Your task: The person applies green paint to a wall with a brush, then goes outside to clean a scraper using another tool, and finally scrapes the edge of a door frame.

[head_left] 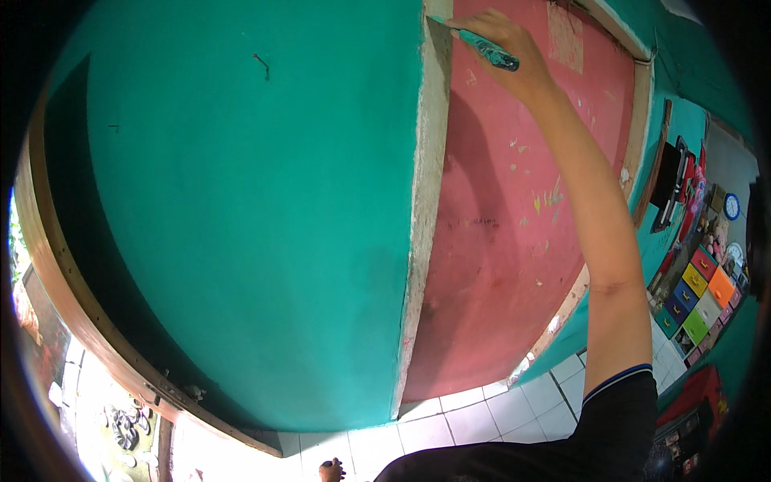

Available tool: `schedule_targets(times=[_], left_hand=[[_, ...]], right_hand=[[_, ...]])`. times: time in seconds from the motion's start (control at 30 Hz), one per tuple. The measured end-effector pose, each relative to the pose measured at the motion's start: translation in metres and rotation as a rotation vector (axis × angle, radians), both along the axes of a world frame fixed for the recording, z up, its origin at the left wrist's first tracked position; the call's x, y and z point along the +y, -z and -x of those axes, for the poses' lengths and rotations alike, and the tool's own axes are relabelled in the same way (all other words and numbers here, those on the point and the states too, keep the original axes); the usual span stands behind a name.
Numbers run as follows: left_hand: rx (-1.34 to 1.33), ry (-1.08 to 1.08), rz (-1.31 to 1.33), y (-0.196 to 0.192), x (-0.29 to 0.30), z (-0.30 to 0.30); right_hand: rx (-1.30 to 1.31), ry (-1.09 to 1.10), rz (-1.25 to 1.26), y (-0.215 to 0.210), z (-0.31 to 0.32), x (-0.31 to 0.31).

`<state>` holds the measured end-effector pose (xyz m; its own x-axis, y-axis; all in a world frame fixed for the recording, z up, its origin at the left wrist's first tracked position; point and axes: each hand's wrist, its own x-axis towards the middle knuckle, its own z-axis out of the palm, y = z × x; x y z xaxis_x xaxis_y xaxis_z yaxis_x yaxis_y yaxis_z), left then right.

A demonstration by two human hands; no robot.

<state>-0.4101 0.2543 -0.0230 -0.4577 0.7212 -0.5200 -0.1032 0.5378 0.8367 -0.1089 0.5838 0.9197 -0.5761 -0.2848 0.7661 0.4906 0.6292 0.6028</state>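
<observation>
My right hand (pixel 507 42) is raised high, its fingers closed around a paintbrush (pixel 491 52) with a paint-smeared green and dark handle. The green brush tip points left and meets the upper part of a pale, bare door post (pixel 434 80). To the left of that post spreads a green wall (pixel 265 225); to the right is a worn pink door panel (pixel 514 225) with scuffs and chipped spots. Two nails (pixel 261 67) stick out of the green wall. My left hand does not show.
White floor tiles (pixel 474 422) run along the wall's foot. A bare foot (pixel 331 471) shows at the lower edge. A curved-looking wooden frame (pixel 60 241) borders a bright opening at left, with footwear (pixel 124 426) outside. Colourful drawers (pixel 695 297) and a wall clock (pixel 732 206) are at right.
</observation>
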Motion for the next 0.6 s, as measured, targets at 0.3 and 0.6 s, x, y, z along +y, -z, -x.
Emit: schedule_targets(times=[0.3, 0.6], left_hand=[[0.102, 0.091, 0.143, 0.045, 0.009, -0.004], [0.092, 0.108, 0.122, 0.056, 0.021, 0.002]], right_hand=[[-0.057, 0.13, -0.079, 0.022, 0.002, 0.016], [-0.012, 0.096, 0.035, 0.017, -0.01, 0.008]])
